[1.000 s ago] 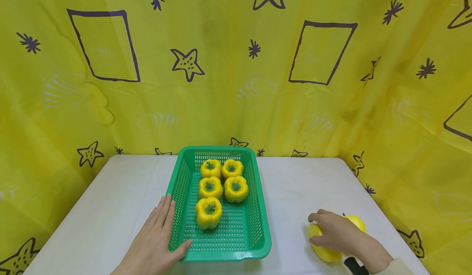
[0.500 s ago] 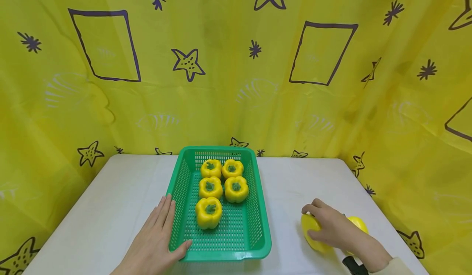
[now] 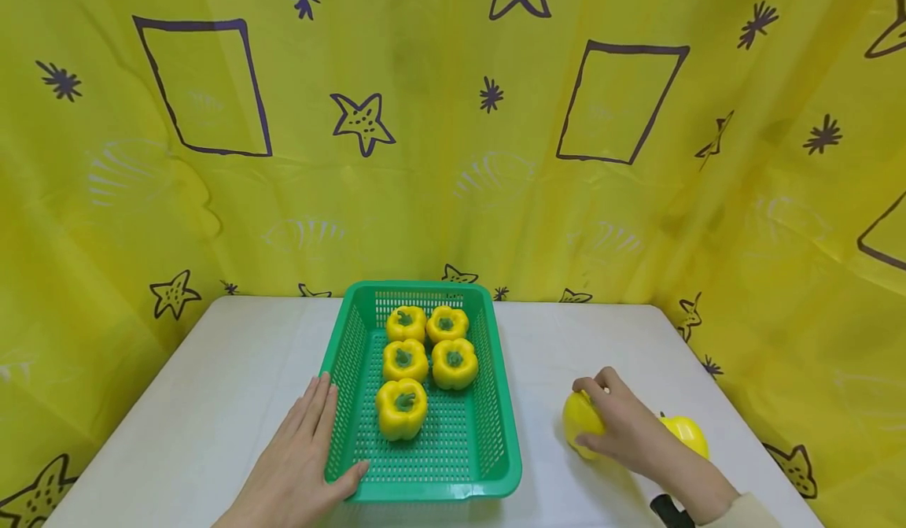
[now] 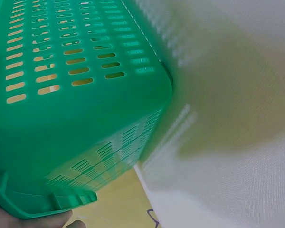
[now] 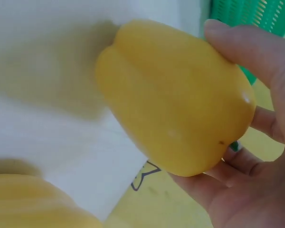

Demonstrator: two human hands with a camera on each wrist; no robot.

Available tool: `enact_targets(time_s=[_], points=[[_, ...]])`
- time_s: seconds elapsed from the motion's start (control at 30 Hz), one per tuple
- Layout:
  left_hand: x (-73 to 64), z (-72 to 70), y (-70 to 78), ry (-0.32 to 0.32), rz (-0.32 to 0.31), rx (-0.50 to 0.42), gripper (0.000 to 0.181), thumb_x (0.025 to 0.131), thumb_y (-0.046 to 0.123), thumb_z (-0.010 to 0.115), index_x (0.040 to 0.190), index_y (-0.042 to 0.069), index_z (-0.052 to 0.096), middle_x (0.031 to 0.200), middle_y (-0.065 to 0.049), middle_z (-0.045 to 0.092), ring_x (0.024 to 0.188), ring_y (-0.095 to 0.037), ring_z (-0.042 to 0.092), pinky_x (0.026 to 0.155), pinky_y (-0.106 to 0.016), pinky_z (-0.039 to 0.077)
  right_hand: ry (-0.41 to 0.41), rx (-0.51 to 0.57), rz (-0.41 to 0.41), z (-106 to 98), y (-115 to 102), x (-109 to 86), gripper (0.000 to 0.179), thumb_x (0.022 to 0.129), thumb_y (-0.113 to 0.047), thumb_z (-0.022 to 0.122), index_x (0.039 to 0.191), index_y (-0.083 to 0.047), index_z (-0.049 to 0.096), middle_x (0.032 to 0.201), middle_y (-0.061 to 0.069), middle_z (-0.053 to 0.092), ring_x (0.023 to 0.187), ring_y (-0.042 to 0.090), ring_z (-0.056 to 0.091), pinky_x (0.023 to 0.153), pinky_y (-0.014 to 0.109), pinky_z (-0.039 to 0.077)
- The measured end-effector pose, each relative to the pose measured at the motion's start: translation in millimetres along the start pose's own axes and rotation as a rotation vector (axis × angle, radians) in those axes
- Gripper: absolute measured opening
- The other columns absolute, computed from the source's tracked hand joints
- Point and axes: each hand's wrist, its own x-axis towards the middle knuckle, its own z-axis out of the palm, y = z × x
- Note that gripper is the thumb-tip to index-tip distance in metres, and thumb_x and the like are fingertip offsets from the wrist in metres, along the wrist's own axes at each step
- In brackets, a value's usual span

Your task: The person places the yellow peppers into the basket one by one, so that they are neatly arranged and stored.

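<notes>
My right hand (image 3: 626,426) grips a yellow bell pepper (image 3: 580,424) to the right of the green basket. Its thumb lies along one side of the pepper (image 5: 175,95) in the right wrist view, with the other fingers round the opposite side. The stem end is mostly hidden by the hand. Five would be too exact for the basket's load: several yellow bell peppers (image 3: 402,410) stand in the basket (image 3: 488,489), stems up. My left hand (image 3: 297,449) rests along the basket's left rim, fingers straight, thumb over the near corner.
Another yellow bell pepper (image 3: 688,435) sits on the white table (image 3: 566,339), partly behind the right forearm. A black wrist strap (image 3: 668,511) shows below that forearm. Yellow curtains (image 3: 439,213) with starfish drawings hang around the table's back and sides.
My right hand has moved left and away from me, carrying the bell pepper closer to the basket and apart from the other loose pepper. The left hand and basket have stayed put.
</notes>
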Motion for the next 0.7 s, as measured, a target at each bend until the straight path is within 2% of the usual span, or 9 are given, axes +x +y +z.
enact_targets(time_s=[0.1,0.2,0.3,0.37,0.5,0.7], points=[[1.2,-0.5,0.5,-0.013,-0.011,-0.006,0.1,0.084,0.061,0.064,0.149,-0.008,0.035,0.16,-0.024,0.028,0.147,-0.039,0.03,0.112,-0.01,-0.02,-0.01,-0.031,0.003,1.3,-2.2,0.1,0.059,0.068,-0.017,0.09,0.117,-0.015,0.058,0.104,0.004,0.043,0.086,0.016,0.053,0.071,0.025,0.054],[2.0,-0.7,1.1,-0.024,-0.021,-0.013,0.1,0.084,0.061,0.065,0.149,-0.007,0.035,0.161,-0.023,0.027,0.148,-0.039,0.029,0.111,-0.009,-0.021,0.011,-0.066,-0.029,2.3,-3.2,-1.5,0.06,0.067,-0.017,0.09,0.116,-0.017,0.057,0.113,0.009,0.044,0.088,0.019,0.055,0.071,0.027,0.055],[1.6,-0.6,1.0,-0.03,-0.024,-0.016,0.1,0.084,0.061,0.064,0.15,-0.008,0.034,0.161,-0.023,0.027,0.148,-0.039,0.029,0.112,-0.009,-0.021,0.028,-0.085,-0.064,1.8,-2.5,-3.7,0.056,0.07,-0.02,0.089,0.115,-0.018,0.057,0.123,0.012,0.047,0.094,0.021,0.058,0.075,0.031,0.057],[1.4,-0.6,1.2,-0.032,-0.025,-0.019,0.1,0.084,0.061,0.064,0.15,-0.008,0.034,0.161,-0.023,0.026,0.148,-0.039,0.029,0.112,-0.009,-0.021,0.01,-0.069,-0.073,-0.2,-1.2,-4.7,0.051,0.074,-0.022,0.086,0.116,-0.017,0.057,0.126,0.011,0.05,0.099,0.021,0.058,0.08,0.035,0.058],[1.2,-0.4,0.6,-0.034,-0.028,-0.023,0.1,0.085,0.061,0.064,0.15,-0.007,0.033,0.161,-0.023,0.026,0.148,-0.039,0.029,0.111,-0.009,-0.021,-0.057,-0.02,-0.042,-7.5,0.1,-4.8,0.04,0.082,-0.021,0.078,0.117,-0.016,0.059,0.123,0.002,0.056,0.101,0.015,0.057,0.088,0.037,0.056],[1.5,-1.3,1.0,-0.04,-0.031,-0.023,0.1,0.085,0.062,0.063,0.15,-0.007,0.033,0.161,-0.023,0.026,0.148,-0.039,0.028,0.11,-0.009,-0.021,-0.053,-0.047,-0.101,-15.1,3.2,-4.8,0.039,0.08,-0.016,0.077,0.116,-0.014,0.063,0.119,0.0,0.06,0.1,0.015,0.06,0.088,0.039,0.056]])
